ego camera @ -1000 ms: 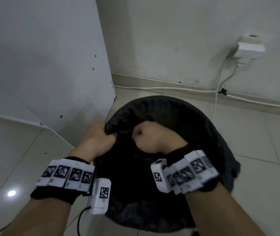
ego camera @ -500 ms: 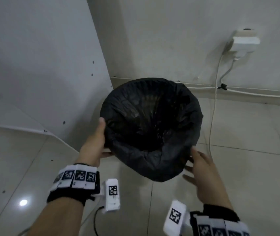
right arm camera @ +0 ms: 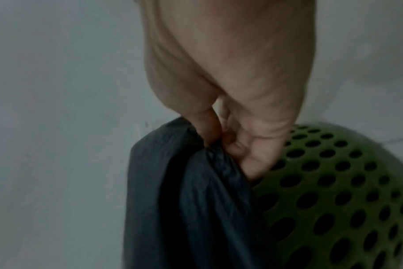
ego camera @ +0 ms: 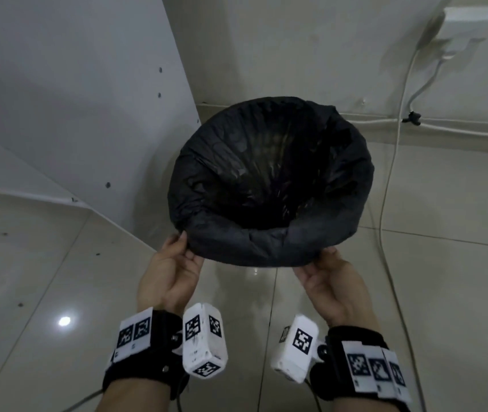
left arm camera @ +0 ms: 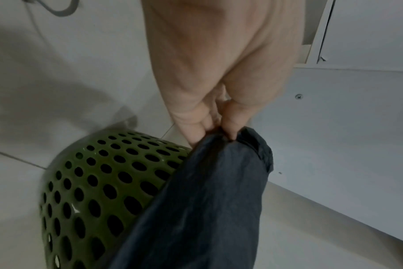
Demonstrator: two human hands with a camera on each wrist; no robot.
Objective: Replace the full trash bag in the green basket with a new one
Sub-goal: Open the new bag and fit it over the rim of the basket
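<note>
A black trash bag (ego camera: pixel 269 185) lines the basket, its mouth open and its edge folded down over the rim. In the head view the bag hides the basket. The green basket (left arm camera: pixel 97 183) with round holes shows in both wrist views (right arm camera: pixel 338 196). My left hand (ego camera: pixel 177 257) pinches the folded bag edge (left arm camera: pixel 221 163) at the near left of the rim. My right hand (ego camera: pixel 326 263) pinches the bag edge (right arm camera: pixel 196 182) at the near right. Both hands are palm up beneath the rim.
A white cabinet panel (ego camera: pixel 73 99) stands close on the left of the basket. Behind is a wall with a socket box (ego camera: pixel 471 16) and white cables (ego camera: pixel 391 162) running down to the tiled floor (ego camera: pixel 445 292).
The hands left the bag's inside, went out to the sides, then came to the near rim, where each now pinches the folded edge. The basket appears farther from me.
</note>
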